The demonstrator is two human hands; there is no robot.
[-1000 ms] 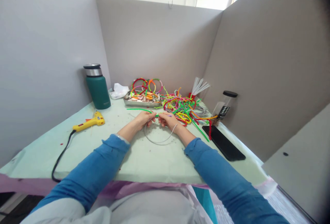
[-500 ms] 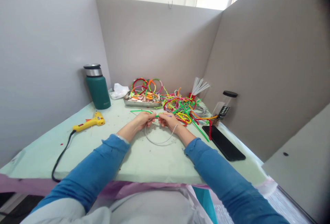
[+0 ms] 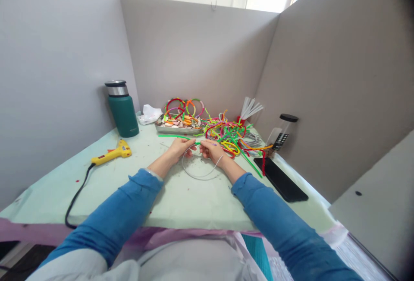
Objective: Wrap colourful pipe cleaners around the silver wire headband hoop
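Note:
Fingers pinched, my left hand (image 3: 181, 148) grips a bright green pipe cleaner (image 3: 171, 136), whose free end sticks out to the left above the table. Close beside it, my right hand (image 3: 211, 149) is closed on a thin grey wire hoop (image 3: 202, 180), which hangs down between both hands in an open curve. A short stretch of green shows on the wire between the fingertips, and a bit of purple shows by my right fingers. How the green piece meets the wire is partly hidden by the fingers.
Behind my hands are a metal tray (image 3: 177, 130) of small pieces, finished colourful hoops (image 3: 176, 107) and a heap of pipe cleaners (image 3: 226, 131). A yellow glue gun (image 3: 111, 153) and green bottle (image 3: 123, 115) stand left; a black phone (image 3: 281, 179) and clear jar (image 3: 281, 132) are right.
The green pipe cleaner's free end has swung a little up and left, and lies straighter. My left fingers have shifted slightly; my right hand stays almost in place.

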